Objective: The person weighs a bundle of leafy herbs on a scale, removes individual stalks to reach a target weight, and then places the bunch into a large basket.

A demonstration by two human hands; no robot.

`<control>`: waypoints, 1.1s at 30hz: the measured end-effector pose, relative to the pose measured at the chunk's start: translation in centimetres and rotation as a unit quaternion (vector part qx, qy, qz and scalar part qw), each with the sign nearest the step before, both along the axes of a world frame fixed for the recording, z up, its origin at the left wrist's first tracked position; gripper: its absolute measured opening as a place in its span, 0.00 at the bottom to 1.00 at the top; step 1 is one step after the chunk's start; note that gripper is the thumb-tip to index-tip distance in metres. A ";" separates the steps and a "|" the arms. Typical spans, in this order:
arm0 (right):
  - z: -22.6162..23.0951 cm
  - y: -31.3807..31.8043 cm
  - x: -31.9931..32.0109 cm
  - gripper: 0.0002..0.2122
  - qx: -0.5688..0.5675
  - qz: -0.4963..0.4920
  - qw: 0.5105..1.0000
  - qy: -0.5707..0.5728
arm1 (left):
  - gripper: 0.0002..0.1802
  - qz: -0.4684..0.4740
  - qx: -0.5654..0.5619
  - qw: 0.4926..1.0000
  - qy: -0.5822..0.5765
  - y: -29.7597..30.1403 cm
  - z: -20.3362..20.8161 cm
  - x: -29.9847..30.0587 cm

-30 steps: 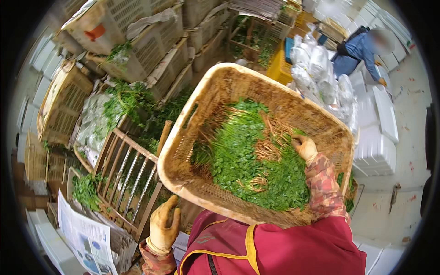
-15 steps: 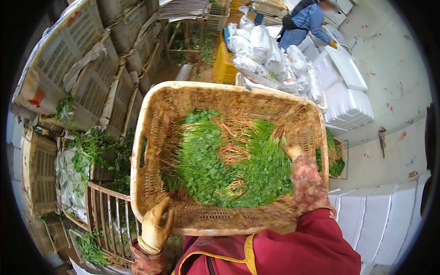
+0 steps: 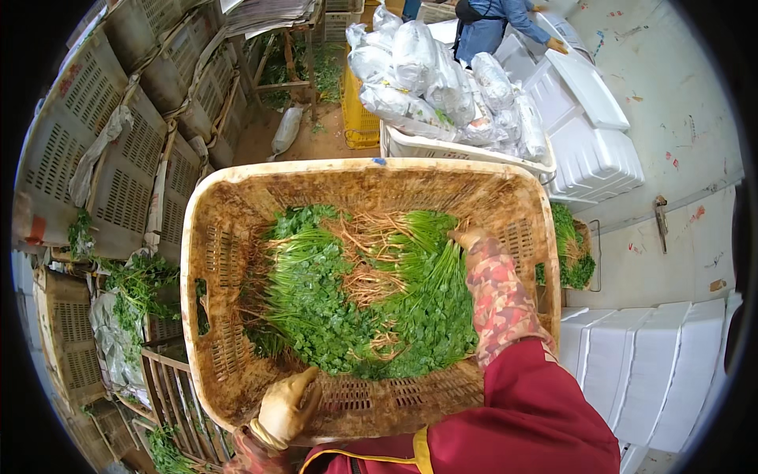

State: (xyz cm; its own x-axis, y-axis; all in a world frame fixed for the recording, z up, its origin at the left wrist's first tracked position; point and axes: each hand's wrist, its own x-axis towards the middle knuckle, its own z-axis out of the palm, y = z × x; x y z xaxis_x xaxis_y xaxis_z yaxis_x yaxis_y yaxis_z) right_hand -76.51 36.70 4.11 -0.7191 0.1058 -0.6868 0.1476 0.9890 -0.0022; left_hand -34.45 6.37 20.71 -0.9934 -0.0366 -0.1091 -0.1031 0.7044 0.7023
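Observation:
A large mud-stained plastic basket (image 3: 371, 174) stands before me, holding bunches of leafy green coriander (image 3: 316, 316) with pale brown roots. The bunches lie in rows, some with their roots meeting in the middle. At the basket's right side, my right hand (image 3: 471, 239) is closed around the root end of a coriander bunch (image 3: 446, 272), its stems and leaves pointing toward me. My left hand (image 3: 286, 407), in a pale stained glove, hovers at the near left rim with fingers curled but apart and nothing in them.
Plastic crates (image 3: 118, 158) are stacked along the left, above a rusty metal rack (image 3: 178, 395). Beyond the basket, a white bin (image 3: 466, 152) is heaped with bagged produce (image 3: 426, 71). White foam boxes (image 3: 592, 158) stand right, near a person in blue (image 3: 493, 24). Another basket of greens (image 3: 580, 245) sits beside mine.
My view has shifted, and the basket appears lower and further left. My right hand has moved toward the root end of the bunch. My left hand has come over the near rim.

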 end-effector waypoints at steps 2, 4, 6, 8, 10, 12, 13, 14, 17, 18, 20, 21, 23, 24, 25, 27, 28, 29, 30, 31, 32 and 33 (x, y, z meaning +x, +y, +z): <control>-0.9 -0.6 0.5 0.34 -0.028 0.019 0.998 0.059 | 0.18 -0.061 -0.002 0.998 -0.010 -0.2 0.8 -1.9; 0.4 -1.7 1.1 0.33 -0.023 -0.027 0.997 0.066 | 0.19 -0.099 -0.060 0.992 -0.050 0.1 1.1 -4.6; -0.8 -0.1 -0.6 0.30 -0.056 -0.063 0.996 -0.030 | 0.20 -0.136 -0.117 0.983 0.038 1.1 1.5 -8.6; -1.9 1.0 -1.6 0.37 -0.091 -0.055 0.993 -0.060 | 0.20 -0.152 -0.117 0.976 0.106 2.6 -0.7 -12.3; -4.1 2.5 -2.6 0.25 -0.088 -0.019 0.995 -0.052 | 0.23 -0.191 -0.190 0.951 0.152 5.0 -5.1 -16.7; -2.0 0.2 -0.6 0.33 -0.100 -0.067 0.993 0.016 | 0.29 -0.237 -0.215 0.945 0.067 7.4 -6.9 -20.8; -3.3 1.2 -0.7 0.30 -0.106 -0.083 0.990 0.033 | 0.27 -0.253 -0.235 0.933 0.098 9.0 -8.0 -23.1; -3.7 1.2 -0.7 0.29 -0.098 -0.055 0.993 0.043 | 0.26 -0.249 -0.248 0.929 0.117 10.4 -9.7 -25.2; -3.9 0.1 -0.9 0.29 -0.067 -0.027 0.996 0.045 | 0.30 -0.170 -0.251 0.952 0.042 12.9 -18.7 -30.0; -3.8 -0.2 -0.9 0.31 -0.057 -0.057 0.997 0.015 | 0.32 -0.177 -0.276 0.943 0.058 12.3 -19.4 -29.8; -3.7 0.5 -0.4 0.36 -0.056 -0.117 0.991 0.010 | 0.33 -0.194 -0.279 0.939 0.054 11.7 -19.7 -29.4; -3.2 0.5 -0.2 0.36 -0.079 -0.134 0.988 0.018 | 0.33 -0.190 -0.269 0.942 0.063 11.4 -19.8 -29.4; -1.8 2.0 0.8 0.37 -0.112 -0.169 0.979 0.031 | 0.34 -0.183 -0.237 0.951 0.080 11.4 -20.1 -29.3; -1.1 2.9 1.0 0.37 -0.105 -0.141 0.982 0.076 | 0.34 -0.179 -0.234 0.952 0.080 11.3 -19.8 -29.3; 0.7 2.4 1.7 0.37 -0.114 -0.134 0.980 0.097 | 0.35 -0.180 -0.240 0.950 0.088 10.8 -20.0 -29.3; 4.4 2.0 3.5 0.36 -0.130 -0.125 0.973 0.142 | 0.35 -0.174 -0.241 0.952 0.080 10.6 -20.2 -29.2; 5.0 2.8 4.2 0.34 -0.127 -0.119 0.973 0.149 | 0.35 -0.174 -0.238 0.952 0.083 10.9 -20.3 -29.2; 5.4 3.7 5.1 0.33 -0.124 -0.113 0.973 0.156 | 0.35 -0.174 -0.235 0.953 0.085 11.0 -20.3 -29.2; 5.6 3.8 7.0 0.27 -0.172 -0.104 0.936 0.290 | 0.35 -0.171 -0.232 0.953 0.090 11.2 -20.2 -29.3; 6.1 4.0 7.9 0.26 -0.192 -0.113 0.928 0.300 | 0.36 -0.174 -0.236 0.952 0.085 11.3 -20.1 -29.4; 6.8 4.2 8.6 0.24 -0.214 -0.121 0.919 0.309 | 0.36 -0.176 -0.240 0.951 0.079 11.2 -20.1 -29.5; 7.4 4.6 9.3 0.23 -0.232 -0.131 0.909 0.320 | 0.36 -0.181 -0.242 0.950 0.075 11.5 -20.0 -29.6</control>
